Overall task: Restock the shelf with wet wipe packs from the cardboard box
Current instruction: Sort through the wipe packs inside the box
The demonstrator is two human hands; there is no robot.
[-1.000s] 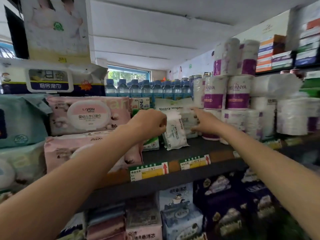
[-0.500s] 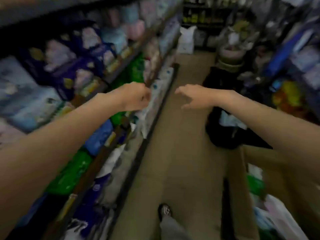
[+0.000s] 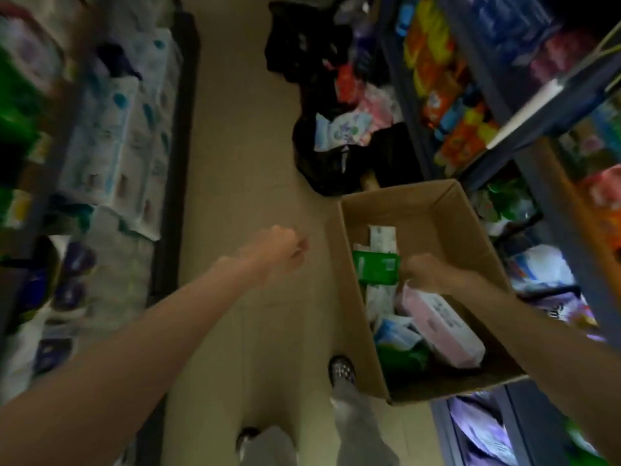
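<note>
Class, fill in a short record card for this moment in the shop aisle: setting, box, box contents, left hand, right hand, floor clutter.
setting: narrow aisle between stocked shelves, view blurred
box: open cardboard box on the floor, to the person's right
box contents: green pack, pink pack, white pack, others unclear
left hand: left hand loosely closed over the bare floor, holding nothing visible
right hand: right hand inside the box beside the green pack; grip unclear
floor clutter: black bag of goods beyond the box
</note>
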